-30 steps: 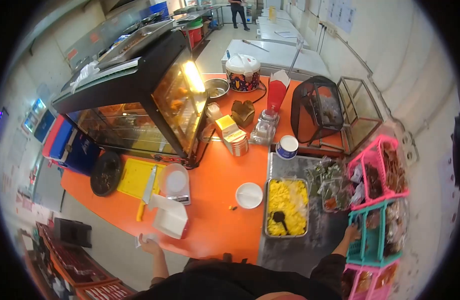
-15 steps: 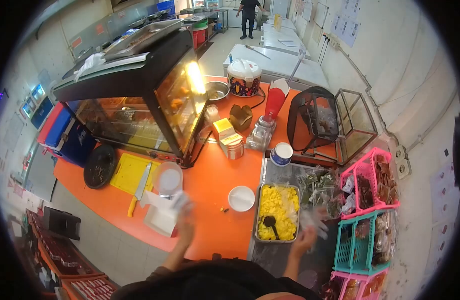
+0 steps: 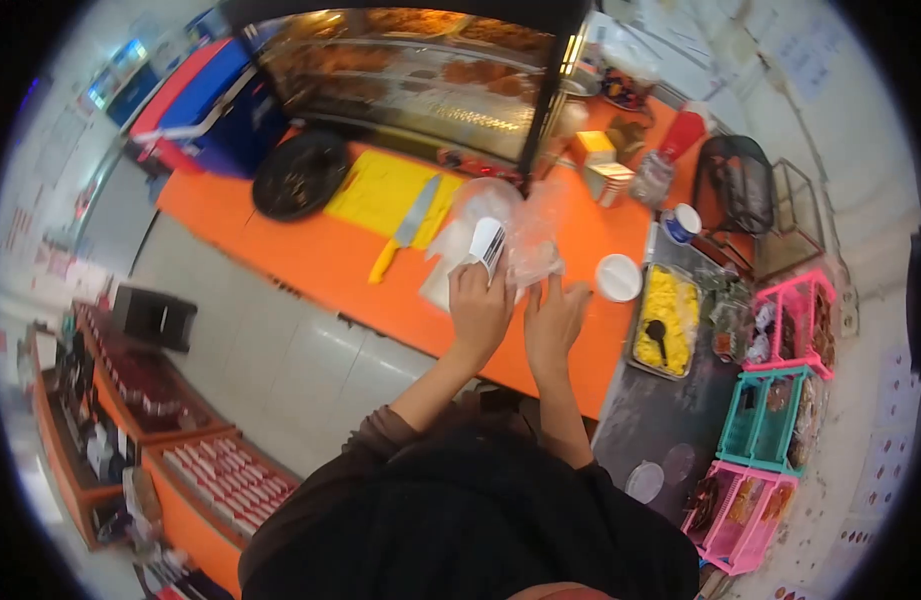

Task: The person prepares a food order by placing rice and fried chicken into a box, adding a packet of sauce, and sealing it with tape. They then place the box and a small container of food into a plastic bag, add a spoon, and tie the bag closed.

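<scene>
My left hand (image 3: pixel 482 308) is closed on a white card with black print (image 3: pixel 487 243), over the orange counter (image 3: pixel 410 310). Close beside it, my right hand (image 3: pixel 553 325) pinches the lower edge of a clear plastic bag (image 3: pixel 535 238). A white tray or paper (image 3: pixel 440 285) lies partly under my left hand. Behind the hands is a round clear container (image 3: pixel 477 197). To the left, a knife with a yellow handle (image 3: pixel 383 262) rests partly on a yellow cutting board (image 3: pixel 380 195). A white bowl (image 3: pixel 618 278) is right of my right hand.
A metal tray of yellow food (image 3: pixel 670 300) with a black spoon stands at the right, near pink (image 3: pixel 742 555) and teal baskets (image 3: pixel 763 420). A lit glass display case (image 3: pixel 400 75) is behind. A black pan (image 3: pixel 300 175) and a blue cooler (image 3: pixel 220 120) sit at the left.
The view has turned left and down. My two hands have come together over the counter; the right has moved away from the yellow food tray. The printed card and spread bag now show.
</scene>
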A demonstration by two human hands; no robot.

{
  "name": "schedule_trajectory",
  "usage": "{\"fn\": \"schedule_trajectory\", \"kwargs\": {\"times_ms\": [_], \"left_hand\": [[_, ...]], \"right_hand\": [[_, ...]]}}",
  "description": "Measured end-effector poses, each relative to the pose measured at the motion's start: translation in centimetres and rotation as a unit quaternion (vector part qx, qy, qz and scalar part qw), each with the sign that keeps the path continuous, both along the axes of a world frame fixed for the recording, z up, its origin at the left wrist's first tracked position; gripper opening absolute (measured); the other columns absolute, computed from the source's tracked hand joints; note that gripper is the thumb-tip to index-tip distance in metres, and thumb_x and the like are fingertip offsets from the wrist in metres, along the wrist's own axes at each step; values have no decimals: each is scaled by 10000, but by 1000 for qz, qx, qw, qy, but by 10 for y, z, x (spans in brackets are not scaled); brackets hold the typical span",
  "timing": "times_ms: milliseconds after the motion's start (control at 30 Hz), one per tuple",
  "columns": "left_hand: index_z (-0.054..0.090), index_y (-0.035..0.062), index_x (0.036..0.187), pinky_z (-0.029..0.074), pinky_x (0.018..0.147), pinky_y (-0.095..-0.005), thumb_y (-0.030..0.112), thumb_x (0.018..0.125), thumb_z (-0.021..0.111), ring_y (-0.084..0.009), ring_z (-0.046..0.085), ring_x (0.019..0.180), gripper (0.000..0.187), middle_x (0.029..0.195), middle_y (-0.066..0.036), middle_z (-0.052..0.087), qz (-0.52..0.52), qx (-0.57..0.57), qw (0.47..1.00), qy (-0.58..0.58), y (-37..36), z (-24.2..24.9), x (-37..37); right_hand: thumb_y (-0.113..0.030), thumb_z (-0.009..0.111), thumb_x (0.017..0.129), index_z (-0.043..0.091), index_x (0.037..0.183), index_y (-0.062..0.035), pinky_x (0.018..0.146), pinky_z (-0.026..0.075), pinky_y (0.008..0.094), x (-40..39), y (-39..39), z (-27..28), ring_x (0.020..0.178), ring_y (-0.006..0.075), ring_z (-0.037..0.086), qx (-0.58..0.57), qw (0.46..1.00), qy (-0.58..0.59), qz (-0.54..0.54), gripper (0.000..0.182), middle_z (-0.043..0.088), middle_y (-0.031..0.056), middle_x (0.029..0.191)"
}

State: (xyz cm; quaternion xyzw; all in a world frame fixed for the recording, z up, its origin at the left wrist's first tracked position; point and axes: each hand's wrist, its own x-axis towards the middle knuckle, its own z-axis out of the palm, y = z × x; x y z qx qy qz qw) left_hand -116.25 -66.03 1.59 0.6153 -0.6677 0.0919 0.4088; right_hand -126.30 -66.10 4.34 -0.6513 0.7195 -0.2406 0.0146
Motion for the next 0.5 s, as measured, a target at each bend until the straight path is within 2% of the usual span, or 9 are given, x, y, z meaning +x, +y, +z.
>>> {"fn": "schedule_trajectory", "kwargs": {"times_ms": [33,100,133,200,267,367,400,467,500], "left_hand": [[642,10,1098,409,856,-454,124,778,633,-305,543,857,340,839,-171,552,25,-21,999,-20,10,4,20],[634,-7,1104,396,879,-463,142,779,632,-302,539,879,358,853,-174,545,55,-4,998,-30,30,-3,59],[626,-24,1110,382,902,-473,159,779,632,-298,534,900,379,867,-177,538,68,12,997,-41,40,-6,80],[629,-41,1085,371,920,-468,185,767,642,-280,534,909,390,901,-149,545,120,22,990,-77,59,-11,119],[658,-19,1000,365,928,-471,219,758,653,-264,535,916,339,909,-138,553,168,63,981,-72,72,-11,153],[680,13,826,373,909,-478,242,776,642,-256,558,873,238,839,-120,589,178,114,975,-67,87,-26,188],[692,24,744,375,908,-498,257,788,632,-257,565,854,244,822,-115,603,157,158,974,-48,89,-31,196],[687,45,688,369,902,-499,269,784,635,-266,571,842,249,787,-121,610,152,155,973,-75,95,-33,205],[686,46,686,367,900,-501,262,787,632,-271,570,852,245,782,-124,612,123,163,975,-82,100,-41,205]], "right_hand": [[-56,574,861,618,1138,-3,755,467,396,24,0,-15,911,319,560,3,1000,0,18,286,578,169,963],[-126,547,902,510,1297,-44,785,473,357,66,-4,-56,913,262,554,72,865,-481,126,405,546,123,944],[-126,547,902,510,1297,-44,785,473,357,90,0,-56,913,262,554,82,862,-480,143,405,546,123,944],[-168,494,928,404,1385,-78,801,467,307,141,1,-49,920,169,511,32,551,-791,264,474,522,31,1031],[-278,503,934,282,1464,-137,932,446,395,181,6,-31,1108,231,495,78,479,-824,291,592,513,67,1234],[-559,419,922,132,1513,-292,1106,158,609,231,9,-21,1435,314,114,108,352,-852,372,709,139,95,1565],[-559,419,922,132,1513,-292,1106,158,609,244,7,-19,1435,314,114,103,349,-853,375,709,139,95,1565],[-587,376,928,118,1514,-303,1104,122,625,266,3,-7,1440,334,82,182,129,-901,372,700,96,92,1576],[-587,376,928,118,1514,-303,1104,122,625,273,-6,-16,1440,334,82,173,130,-902,372,700,96,92,1576]]}}
